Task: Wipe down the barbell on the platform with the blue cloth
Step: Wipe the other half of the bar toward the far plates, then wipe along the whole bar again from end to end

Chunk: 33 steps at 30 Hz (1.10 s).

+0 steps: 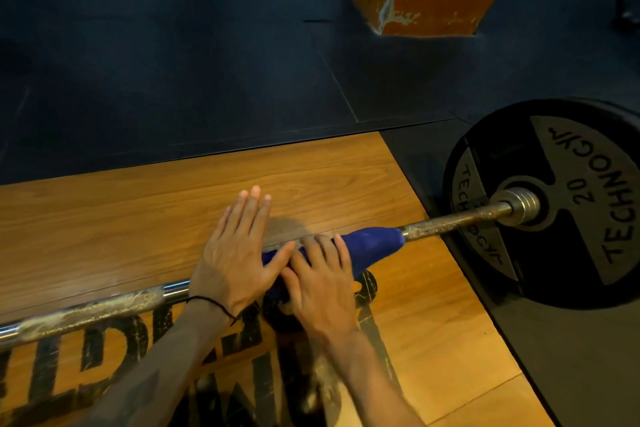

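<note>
Platform (173,191): wooden boards lying under the bar, black lettering showing at the near edge.
Barbell (450,224): lying across the platform, its long axis running from lower left up to the black plate (554,204) at right.
Blue cloth (369,243): wrapping the shaft right of centre.
Left hand (235,253): hovering flat over the bar, fingers straight and slightly spread.
Right hand (318,282): gripping the cloth, fingers curling over it.

The black weight plate (554,204) on the right end of the bar is showing "TECHNOGYM" in dark letters on its grey panels, upside down from here, twice that I can catch, plus a "20" near the hub. The wooden platform (173,191) is wearing big worn black letters too, but arms are covering them and I'm not making out a word.
</note>
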### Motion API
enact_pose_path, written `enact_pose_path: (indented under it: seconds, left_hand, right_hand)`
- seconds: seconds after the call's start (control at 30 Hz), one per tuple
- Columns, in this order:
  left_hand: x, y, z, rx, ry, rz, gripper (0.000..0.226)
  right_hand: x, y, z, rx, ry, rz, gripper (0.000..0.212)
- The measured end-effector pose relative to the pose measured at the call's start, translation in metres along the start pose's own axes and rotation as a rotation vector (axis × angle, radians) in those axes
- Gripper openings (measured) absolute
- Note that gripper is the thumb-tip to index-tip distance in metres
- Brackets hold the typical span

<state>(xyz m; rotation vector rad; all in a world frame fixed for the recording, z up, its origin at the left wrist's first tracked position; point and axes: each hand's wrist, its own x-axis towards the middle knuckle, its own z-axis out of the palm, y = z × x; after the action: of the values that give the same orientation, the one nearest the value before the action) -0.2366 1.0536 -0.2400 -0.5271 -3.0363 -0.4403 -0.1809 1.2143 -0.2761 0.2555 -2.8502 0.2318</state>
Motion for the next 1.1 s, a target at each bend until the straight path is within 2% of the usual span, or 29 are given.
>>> enact_pose_path:
  seconds: [0.1,0.2,0.27,0.33,0.37,0.47,0.53,0.6,0.67,0.8,0.9,0.97,1.03,1.1]
  left_hand:
    - [-0.001,-0.003,-0.002,-0.002,0.005,0.029,0.09]
    - [-0.002,-0.004,0.0,0.028,0.006,0.041,0.089]
    - [-0.001,-0.003,0.0,0.04,0.003,0.036,0.089]
    - [0.0,-0.003,-0.001,0.033,-0.005,0.027,0.091]
    - [0.0,-0.002,-0.001,0.025,-0.007,0.023,0.093]
    - [-0.001,0.001,-0.002,0.002,-0.001,0.005,0.094]
    - [-0.001,0.003,-0.001,-0.012,0.0,-0.007,0.093]
    - [-0.001,0.0,-0.001,-0.014,0.003,-0.007,0.091]
    - [-0.001,0.0,-0.003,0.002,-0.017,0.003,0.088]
    - [0.0,0.0,-0.005,0.076,-0.073,-0.018,0.085]
    - [0.005,0.011,-0.01,0.03,-0.107,-0.126,0.091]
    - [0.01,0.035,-0.005,-0.02,-0.102,-0.125,0.091]
    - [0.014,0.063,0.003,-0.063,-0.079,-0.073,0.086]
    - [0.016,0.085,0.017,-0.059,-0.044,-0.018,0.082]
  right_hand:
    - [0.004,0.064,-0.016,-0.001,-0.022,0.098,0.049]
    - [0.003,0.118,-0.031,-0.019,0.051,0.246,0.045]
    - [0.005,0.112,-0.028,-0.019,0.084,0.323,0.045]
    - [0.006,0.074,-0.018,-0.023,0.103,0.392,0.048]
    - [0.005,0.047,-0.013,0.002,0.115,0.375,0.046]
    - [-0.003,-0.025,0.002,0.054,0.074,0.161,0.041]
    - [-0.004,-0.027,0.004,0.039,0.037,0.046,0.043]
    - [-0.002,0.0,0.0,-0.011,0.012,-0.009,0.044]
    - [-0.002,0.04,-0.008,-0.037,-0.017,0.036,0.048]
    - [0.005,0.114,-0.03,-0.039,-0.032,0.273,0.059]
    - [0.005,0.121,-0.033,-0.04,0.003,0.371,0.053]
    - [0.007,0.103,-0.029,-0.031,0.036,0.418,0.049]
    - [0.004,0.075,-0.021,-0.043,0.069,0.362,0.043]
    - [-0.004,0.053,-0.015,0.009,0.038,0.171,0.043]
